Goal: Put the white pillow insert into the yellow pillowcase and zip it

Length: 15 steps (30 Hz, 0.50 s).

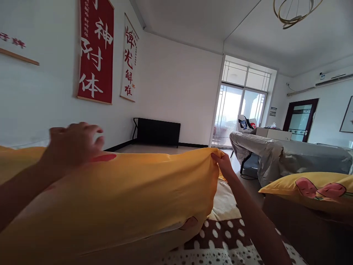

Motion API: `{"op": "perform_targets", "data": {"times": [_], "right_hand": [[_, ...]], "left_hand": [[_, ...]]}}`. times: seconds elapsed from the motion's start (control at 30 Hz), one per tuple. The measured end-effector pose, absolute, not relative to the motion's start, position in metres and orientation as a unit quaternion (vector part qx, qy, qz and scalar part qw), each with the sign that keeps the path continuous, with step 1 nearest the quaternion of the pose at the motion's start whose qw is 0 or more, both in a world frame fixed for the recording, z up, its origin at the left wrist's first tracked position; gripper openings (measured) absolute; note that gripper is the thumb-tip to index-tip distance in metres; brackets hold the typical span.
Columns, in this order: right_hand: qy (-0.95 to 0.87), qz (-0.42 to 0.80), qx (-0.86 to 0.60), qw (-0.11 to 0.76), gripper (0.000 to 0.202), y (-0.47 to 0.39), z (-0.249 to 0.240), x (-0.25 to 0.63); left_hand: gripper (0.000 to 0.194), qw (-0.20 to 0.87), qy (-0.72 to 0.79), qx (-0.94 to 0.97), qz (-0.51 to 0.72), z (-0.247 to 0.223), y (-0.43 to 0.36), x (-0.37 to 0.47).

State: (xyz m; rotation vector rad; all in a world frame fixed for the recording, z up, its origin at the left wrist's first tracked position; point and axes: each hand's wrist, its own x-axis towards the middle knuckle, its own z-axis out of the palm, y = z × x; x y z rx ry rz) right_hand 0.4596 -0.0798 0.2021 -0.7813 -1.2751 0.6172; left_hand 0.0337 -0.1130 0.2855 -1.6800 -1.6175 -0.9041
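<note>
A large yellow fabric cover (pixel 154 187) with pink-red printed patches spreads across the front of the head view, its right side lifted. My right hand (pixel 224 163) pinches its upper right corner with closed fingers. Over the left part of the cover hovers my left hand (pixel 75 141), fingers loosely bent and apart, holding nothing that I can see. Along the cover's lower front runs a seam or opening edge, with a pale strip showing. Under it lies a brown and white spotted blanket (pixel 220 230).
A yellow pillow (pixel 311 187) with a pink fruit print rests at the right on a dark surface. Behind it, a plastic-draped table (pixel 306 147) carries a white box (pixel 278 133) and a bag (pixel 246 123). A black folded panel (pixel 158 131) leans by the far wall.
</note>
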Motion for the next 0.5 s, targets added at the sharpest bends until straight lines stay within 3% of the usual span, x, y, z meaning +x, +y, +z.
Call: {"op": "perform_targets", "data": {"times": [0.1,0.23,0.5], "right_hand": [[-0.568,0.269,-0.342,0.699,0.032,-0.081,0.202,0.456],[-0.587,0.282,-0.328,0.684,0.033,-0.088,0.200,0.463],[-0.589,0.295,-0.313,0.683,0.038,-0.092,0.184,0.490]], "left_hand": [[0.036,0.253,-0.473,-0.781,-0.319,0.291,-0.113,0.151],[0.044,0.137,-0.423,-0.847,-0.290,0.275,-0.111,0.278],[0.034,-0.027,-0.349,-0.902,-0.252,0.263,-0.091,0.317]]}}
